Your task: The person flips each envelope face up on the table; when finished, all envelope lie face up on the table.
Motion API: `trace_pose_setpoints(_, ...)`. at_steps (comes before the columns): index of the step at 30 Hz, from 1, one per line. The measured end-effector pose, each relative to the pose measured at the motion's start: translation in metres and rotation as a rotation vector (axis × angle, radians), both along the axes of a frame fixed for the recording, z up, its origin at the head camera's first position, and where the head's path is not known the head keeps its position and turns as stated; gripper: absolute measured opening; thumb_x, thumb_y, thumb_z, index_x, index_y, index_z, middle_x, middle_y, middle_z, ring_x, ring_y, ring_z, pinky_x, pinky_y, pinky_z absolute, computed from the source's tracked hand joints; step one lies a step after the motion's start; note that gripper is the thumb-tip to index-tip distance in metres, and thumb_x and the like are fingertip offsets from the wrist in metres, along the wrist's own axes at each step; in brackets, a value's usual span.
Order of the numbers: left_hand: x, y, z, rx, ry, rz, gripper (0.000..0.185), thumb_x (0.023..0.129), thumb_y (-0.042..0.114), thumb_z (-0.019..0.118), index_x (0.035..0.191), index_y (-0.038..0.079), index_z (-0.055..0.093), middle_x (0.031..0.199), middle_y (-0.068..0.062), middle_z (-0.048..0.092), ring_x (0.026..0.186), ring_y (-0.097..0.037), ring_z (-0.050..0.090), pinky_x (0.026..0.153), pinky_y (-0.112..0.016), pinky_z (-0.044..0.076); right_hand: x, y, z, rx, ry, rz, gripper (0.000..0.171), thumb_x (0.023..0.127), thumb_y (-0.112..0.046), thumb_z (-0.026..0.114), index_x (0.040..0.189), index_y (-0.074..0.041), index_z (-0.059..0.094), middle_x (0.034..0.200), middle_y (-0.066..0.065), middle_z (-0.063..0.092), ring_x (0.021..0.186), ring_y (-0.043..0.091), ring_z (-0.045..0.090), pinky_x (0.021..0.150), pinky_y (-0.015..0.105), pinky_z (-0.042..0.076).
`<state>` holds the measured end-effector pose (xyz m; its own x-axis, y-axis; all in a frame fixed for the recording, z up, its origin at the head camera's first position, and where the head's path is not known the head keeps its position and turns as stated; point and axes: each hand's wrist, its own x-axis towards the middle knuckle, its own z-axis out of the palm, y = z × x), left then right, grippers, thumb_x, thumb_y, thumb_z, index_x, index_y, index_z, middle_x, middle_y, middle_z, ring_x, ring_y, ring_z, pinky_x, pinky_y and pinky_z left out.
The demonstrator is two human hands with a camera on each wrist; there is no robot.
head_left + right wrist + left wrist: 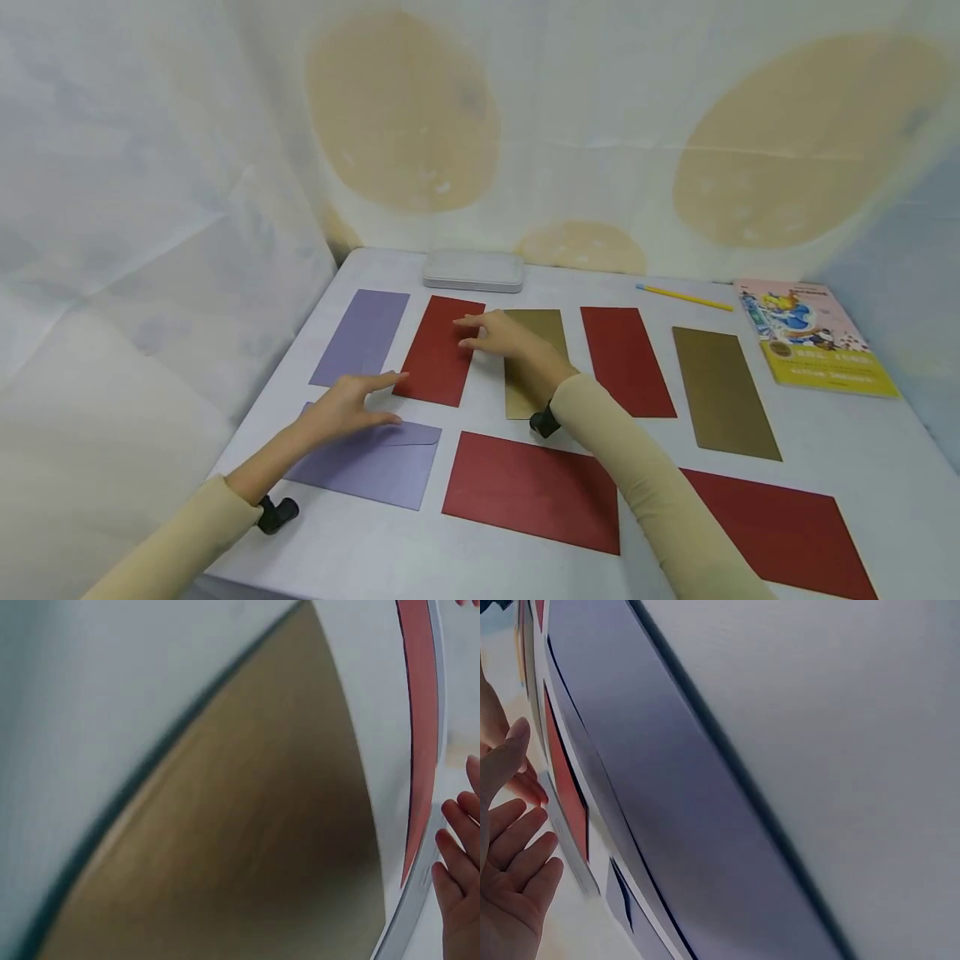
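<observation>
At the 9 o'clock side of the worktop (862,467), an upright purple envelope (362,336) lies in the far row. Just nearer, a second purple envelope (375,461) lies crosswise with its flap to the right. The left hand (348,405) rests over this nearer envelope's far edge. Its grip is spread, the fingers straight and reaching toward 2 o'clock, and the forefinger tip comes close to the near left corner of the dark red envelope (441,351). In the left wrist view the palm and loose fingers (514,847) show with nothing between them.

The dark red envelope stands upright in the far row, just right of the purple one. The right hand (501,335) comes in from 5 o'clock. Its grip is also spread: the fingers lie flat and point toward 9 o'clock, with their tips on the upper right part of the dark red envelope. The palm and wrist cover much of a gold envelope (534,363) beside it. The right wrist view shows that gold paper close up and only the fingertips (459,855) at the edge.

Behind these, at 12 o'clock, sits a flat grey case (473,271). Further right in the far row come another red envelope (626,360) and another gold envelope (723,392). Nearer the person, two large red envelopes (534,490) lie crosswise. At 2 o'clock a yellow pencil (684,297) lies beside a picture book (817,335).
</observation>
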<state>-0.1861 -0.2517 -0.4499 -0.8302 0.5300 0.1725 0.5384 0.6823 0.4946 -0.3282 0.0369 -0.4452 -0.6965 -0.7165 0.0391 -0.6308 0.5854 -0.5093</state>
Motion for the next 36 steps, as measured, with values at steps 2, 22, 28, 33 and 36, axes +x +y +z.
trace_pose_setpoints(2, -0.003, 0.006, -0.002, -0.004, -0.002, -0.015, 0.07, 0.075, 0.029, 0.084, 0.136, 0.008, 0.057, 0.129, -0.009, 0.061, 0.117, -0.026, 0.058, 0.093, -0.043, 0.048, -0.002, 0.008, 0.0, -0.01, -0.014, -0.031, 0.046, 0.094, -0.027, 0.064, 0.136, -0.009, 0.057, 0.139, 0.017, 0.05, 0.105, 0.029, 0.059, 0.089, 0.033, 0.042)
trace_pose_setpoints(22, -0.03, 0.044, -0.008, -0.043, -0.024, -0.022, 0.074, 0.074, 0.028, 0.085, 0.136, 0.0, 0.053, 0.137, -0.018, 0.053, 0.129, -0.031, 0.047, 0.101, -0.044, 0.041, -0.021, 0.032, -0.006, -0.032, -0.012, -0.191, 0.051, 0.094, -0.024, 0.063, 0.141, -0.007, 0.05, 0.144, 0.024, 0.042, 0.125, 0.031, 0.05, 0.091, 0.04, 0.041)
trace_pose_setpoints(28, -0.036, 0.039, -0.01, -0.098, -0.019, 0.047, 0.082, 0.073, 0.031, 0.086, 0.138, -0.004, 0.049, 0.138, -0.017, 0.052, 0.127, -0.031, 0.049, 0.101, -0.043, 0.041, -0.03, 0.021, -0.003, 0.023, 0.012, -0.172, 0.054, 0.094, -0.025, 0.063, 0.141, -0.004, 0.049, 0.143, 0.022, 0.044, 0.125, 0.031, 0.05, 0.104, 0.041, 0.038)
trace_pose_setpoints(33, -0.042, 0.036, -0.011, -0.115, 0.001, 0.065, 0.084, 0.072, 0.032, 0.086, 0.137, -0.005, 0.049, 0.135, -0.019, 0.054, 0.123, -0.031, 0.053, 0.098, -0.042, 0.045, -0.037, 0.015, -0.004, 0.04, 0.012, -0.169, 0.057, 0.093, -0.023, 0.065, 0.142, 0.0, 0.046, 0.142, 0.017, 0.047, 0.134, 0.031, 0.04, 0.107, 0.04, 0.034)
trace_pose_setpoints(36, -0.043, 0.035, -0.011, -0.117, 0.004, 0.061, 0.085, 0.071, 0.033, 0.086, 0.137, -0.006, 0.049, 0.134, -0.021, 0.055, 0.121, -0.031, 0.055, 0.096, -0.043, 0.046, -0.039, 0.013, -0.005, 0.076, -0.007, -0.165, 0.06, 0.093, -0.025, 0.065, 0.143, 0.0, 0.043, 0.144, 0.019, 0.044, 0.136, 0.031, 0.037, 0.108, 0.04, 0.033)
